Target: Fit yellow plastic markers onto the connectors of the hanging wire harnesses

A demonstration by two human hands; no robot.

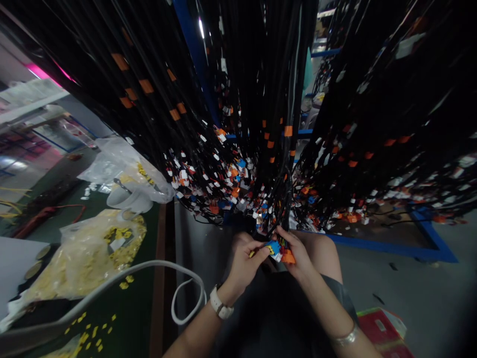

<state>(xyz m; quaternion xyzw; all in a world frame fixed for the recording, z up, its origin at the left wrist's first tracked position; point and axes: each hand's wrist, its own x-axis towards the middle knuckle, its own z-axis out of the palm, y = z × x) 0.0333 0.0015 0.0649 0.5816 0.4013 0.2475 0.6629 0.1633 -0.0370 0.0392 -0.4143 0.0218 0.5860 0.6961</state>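
Blue connector between two hands, under a curtain of black cables

The blue connector (275,245) is small and blocky, with a bright yellow part showing on the side toward the left hand and a whitish patch at its lower edge. Just beside it sits an orange connector (288,256), and thin coloured wires (283,242) rise from the pair toward the black cables (285,194). Finer detail is too small to make out. Both connectors are in front of the person, above the lap, just below the hanging harness ends.

The left hand (248,258) comes in from the lower left, its thumb and forefinger pinching the yellow-marked end of the blue connector, the other fingers curled behind. A white watch (221,303) circles that wrist. The right hand (296,251) reaches up from the lower right, grasping the coloured wires near the connectors, with its fingertips bent inward; a silver bracelet (346,338) lies on that forearm. Both forearms slant inward to meet.

To the left, a green surface (122,323) carries a clear bag of yellow pieces (93,251) and a white cup (130,199).
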